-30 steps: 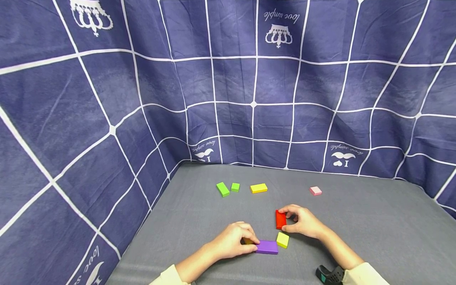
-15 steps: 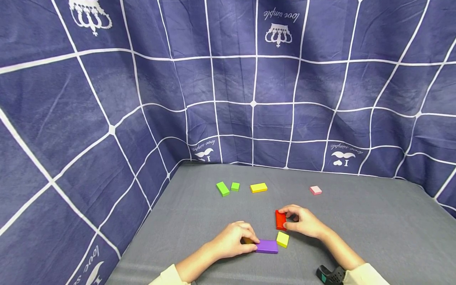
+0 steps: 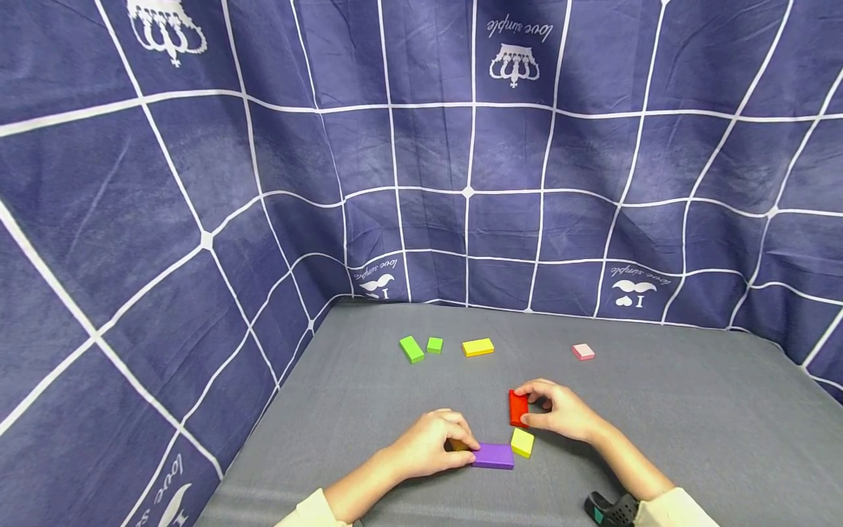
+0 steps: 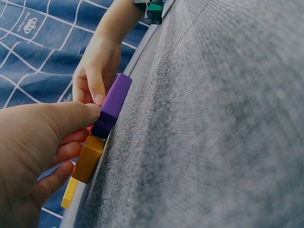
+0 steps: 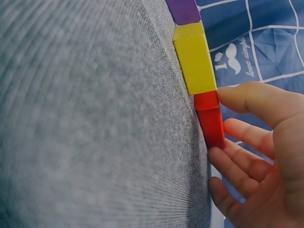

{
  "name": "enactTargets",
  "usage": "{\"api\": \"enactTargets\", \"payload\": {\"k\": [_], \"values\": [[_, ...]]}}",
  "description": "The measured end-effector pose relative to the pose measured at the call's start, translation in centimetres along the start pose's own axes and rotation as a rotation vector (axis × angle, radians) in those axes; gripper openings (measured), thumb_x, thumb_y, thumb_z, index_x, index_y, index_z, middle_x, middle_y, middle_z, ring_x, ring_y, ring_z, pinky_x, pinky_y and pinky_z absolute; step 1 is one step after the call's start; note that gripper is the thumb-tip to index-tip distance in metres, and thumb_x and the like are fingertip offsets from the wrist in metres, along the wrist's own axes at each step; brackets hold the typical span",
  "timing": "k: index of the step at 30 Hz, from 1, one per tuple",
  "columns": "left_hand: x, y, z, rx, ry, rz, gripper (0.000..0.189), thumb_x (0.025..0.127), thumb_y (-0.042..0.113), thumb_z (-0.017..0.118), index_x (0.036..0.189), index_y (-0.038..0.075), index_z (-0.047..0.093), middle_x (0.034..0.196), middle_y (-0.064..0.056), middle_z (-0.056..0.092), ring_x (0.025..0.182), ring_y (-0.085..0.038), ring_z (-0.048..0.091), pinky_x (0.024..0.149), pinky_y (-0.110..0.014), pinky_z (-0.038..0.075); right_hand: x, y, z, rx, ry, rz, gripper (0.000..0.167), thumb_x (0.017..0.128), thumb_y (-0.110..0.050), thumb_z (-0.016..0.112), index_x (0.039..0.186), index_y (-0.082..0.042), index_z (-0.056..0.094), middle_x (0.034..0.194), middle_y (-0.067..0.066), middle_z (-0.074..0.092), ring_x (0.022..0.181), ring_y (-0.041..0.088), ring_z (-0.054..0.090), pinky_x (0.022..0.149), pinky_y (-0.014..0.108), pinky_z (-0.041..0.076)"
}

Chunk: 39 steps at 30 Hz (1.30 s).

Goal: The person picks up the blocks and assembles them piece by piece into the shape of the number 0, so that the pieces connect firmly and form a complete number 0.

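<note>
1 red block (image 3: 518,408), fingers (image 5: 249,136) at edges, room leftward

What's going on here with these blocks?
A person is working at a grey surface. Their left hand pinches the purple block, beside an orange block. Their right hand pinches the red block, just beyond the small yellow block. Farther back lie a pink block, a longer yellow block and two green blocks.
</note>
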<state>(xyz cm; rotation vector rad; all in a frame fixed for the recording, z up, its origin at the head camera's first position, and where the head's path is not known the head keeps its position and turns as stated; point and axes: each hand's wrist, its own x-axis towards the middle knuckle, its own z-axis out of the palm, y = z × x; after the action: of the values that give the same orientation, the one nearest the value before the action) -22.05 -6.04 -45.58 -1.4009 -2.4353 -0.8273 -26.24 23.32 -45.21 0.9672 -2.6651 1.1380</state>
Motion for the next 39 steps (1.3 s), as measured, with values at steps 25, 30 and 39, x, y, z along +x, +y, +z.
{"api": "enactTargets", "payload": {"k": [25, 30, 39], "values": [[-0.2, 0.1, 0.0, -0.017, 0.007, -0.002, 0.013, 0.080, 0.018, 0.080, 0.093, 0.014, 0.079, 0.087, 0.008, 0.067, 0.086, 0.001, 0.056, 0.080, -0.009, 0.040, -0.9, -0.1, 0.0, 0.062, -0.027, -0.049, 0.031, 0.081, -0.016, 0.078, 0.109, -0.009, 0.068, 0.113, 0.010, 0.065, 0.099, 0.016, 0.059, 0.075, 0.029, 0.048], [-0.1, 0.0, 0.0, -0.012, 0.007, -0.004, 0.013, 0.080, 0.018, 0.080, 0.093, 0.015, 0.079, 0.087, 0.009, 0.067, 0.086, 0.002, 0.056, 0.080, -0.008, 0.039, -1.0, -0.3, 0.0, 0.064, -0.022, -0.048, 0.030, 0.082, -0.015, 0.077, 0.110, -0.009, 0.068, 0.114, 0.010, 0.065, 0.100, 0.017, 0.059, 0.076, 0.029, 0.048], [-0.1, 0.1, 0.0, -0.008, 0.003, -0.005, 0.013, 0.081, 0.020, 0.080, 0.093, 0.016, 0.079, 0.087, 0.010, 0.066, 0.086, 0.002, 0.055, 0.080, -0.007, 0.038, -1.9, -0.8, 0.9, 0.009, 0.125, -0.013, 0.031, 0.080, -0.012, 0.077, 0.110, -0.010, 0.070, 0.114, 0.003, 0.064, 0.098, 0.014, 0.059, 0.074, 0.029, 0.047]]}}
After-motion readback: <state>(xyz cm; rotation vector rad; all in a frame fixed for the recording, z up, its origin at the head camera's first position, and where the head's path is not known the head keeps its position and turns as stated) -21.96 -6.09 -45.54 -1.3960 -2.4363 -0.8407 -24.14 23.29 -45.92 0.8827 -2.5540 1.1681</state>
